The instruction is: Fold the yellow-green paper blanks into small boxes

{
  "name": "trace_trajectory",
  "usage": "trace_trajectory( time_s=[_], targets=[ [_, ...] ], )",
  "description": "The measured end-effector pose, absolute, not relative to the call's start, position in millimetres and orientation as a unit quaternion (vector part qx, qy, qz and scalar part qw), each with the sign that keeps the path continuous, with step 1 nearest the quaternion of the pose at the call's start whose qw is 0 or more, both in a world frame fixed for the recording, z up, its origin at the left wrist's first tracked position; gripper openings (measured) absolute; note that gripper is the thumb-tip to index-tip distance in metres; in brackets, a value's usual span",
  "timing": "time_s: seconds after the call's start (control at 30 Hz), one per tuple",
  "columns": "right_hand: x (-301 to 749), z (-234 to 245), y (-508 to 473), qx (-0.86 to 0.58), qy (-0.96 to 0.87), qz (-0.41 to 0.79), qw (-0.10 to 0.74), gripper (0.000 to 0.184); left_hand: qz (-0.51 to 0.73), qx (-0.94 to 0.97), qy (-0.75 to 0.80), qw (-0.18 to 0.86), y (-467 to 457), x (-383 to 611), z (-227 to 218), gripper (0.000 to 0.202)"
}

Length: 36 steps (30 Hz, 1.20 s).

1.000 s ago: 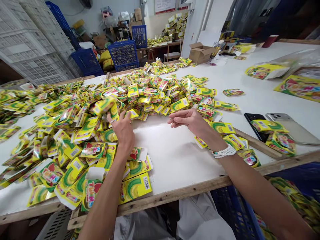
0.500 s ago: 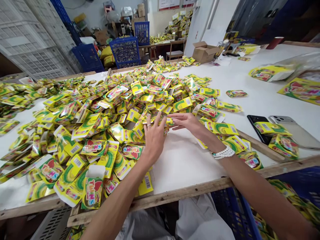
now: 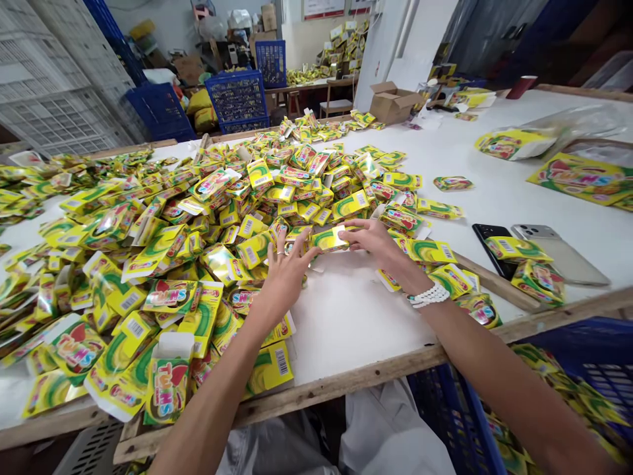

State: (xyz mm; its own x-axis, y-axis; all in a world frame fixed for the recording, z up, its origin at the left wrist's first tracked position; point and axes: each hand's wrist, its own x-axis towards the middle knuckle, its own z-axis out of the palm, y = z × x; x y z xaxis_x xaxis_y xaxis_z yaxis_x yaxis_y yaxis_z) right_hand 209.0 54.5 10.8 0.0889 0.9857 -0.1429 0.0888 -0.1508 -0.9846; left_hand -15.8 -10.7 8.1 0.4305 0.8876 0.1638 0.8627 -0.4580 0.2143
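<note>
Across white table (image 3: 356, 316), yellow packets (image 3: 222, 198), blue crates (image 3: 237, 99)

1. A white-topped work table (image 3: 356, 336) runs across the room, edged with a rail of raw pale wood (image 3: 341, 389).
2. A black smartphone (image 3: 489, 247) lies on it, just beside a silver-backed smartphone (image 3: 558, 254).
3. Tall stacks of white lattice plastic crates (image 3: 57, 76) rise on the left.
4. A blue lattice plastic crate (image 3: 237, 97) sits past the table's far edge, with a second blue lattice crate (image 3: 271, 63) behind it.
5. An open cardboard box (image 3: 390, 105) stands at the table's far end.
6. Beyond everything, a wooden chair (image 3: 336, 105) stands near a narrow table.
7. Under the near edge, I can see a white cloth sack (image 3: 390, 429) beside a blue plastic crate (image 3: 457, 422).
</note>
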Motion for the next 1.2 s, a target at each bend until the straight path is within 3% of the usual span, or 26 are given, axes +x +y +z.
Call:
trace_trajectory(
  time_s=[0.2, 0.37, 0.47, 0.6, 0.67, 0.73, 0.83, 0.97, 1.2],
  targets=[
    [217, 21, 52, -0.562, -0.436, 0.527, 0.466, 0.033, 0.178, 0.761, 0.624, 0.009, -13, -13, 26, 0.051],
    [227, 28, 54, -0.528, -0.412, 0.559, 0.489, 0.028, 0.182, 0.76, 0.623, 0.043, -10, -17, 25, 0.046],
    [229, 32, 53, -0.495, -0.391, 0.595, 0.498, 0.028, 0.251, 0.762, 0.592, 0.079, -6, -16, 25, 0.045],
    [218, 30, 48, -0.431, -0.4, 0.621, 0.517, 0.041, 0.456, 0.681, 0.513, 0.256, 1, -4, 26, 0.04],
    [208, 26, 43, -0.41, -0.428, 0.623, 0.511, 0.045, 0.511, 0.623, 0.466, 0.367, 4, 1, 23, 0.041],
    [198, 21, 39, -0.401, -0.473, 0.624, 0.476, 0.047, 0.536, 0.588, 0.446, 0.41, 6, 2, 18, 0.045],
    [185, 15, 36, -0.406, -0.538, 0.595, 0.437, 0.049, 0.543, 0.584, 0.449, 0.404, 10, -2, 10, 0.047],
    [177, 15, 33, -0.399, -0.552, 0.532, 0.503, 0.065, 0.518, 0.63, 0.409, 0.409, 11, -5, 6, 0.048],
    [184, 19, 35, -0.407, -0.534, 0.513, 0.534, 0.053, 0.499, 0.66, 0.4, 0.394, 8, -1, 9, 0.03]
  ],
)
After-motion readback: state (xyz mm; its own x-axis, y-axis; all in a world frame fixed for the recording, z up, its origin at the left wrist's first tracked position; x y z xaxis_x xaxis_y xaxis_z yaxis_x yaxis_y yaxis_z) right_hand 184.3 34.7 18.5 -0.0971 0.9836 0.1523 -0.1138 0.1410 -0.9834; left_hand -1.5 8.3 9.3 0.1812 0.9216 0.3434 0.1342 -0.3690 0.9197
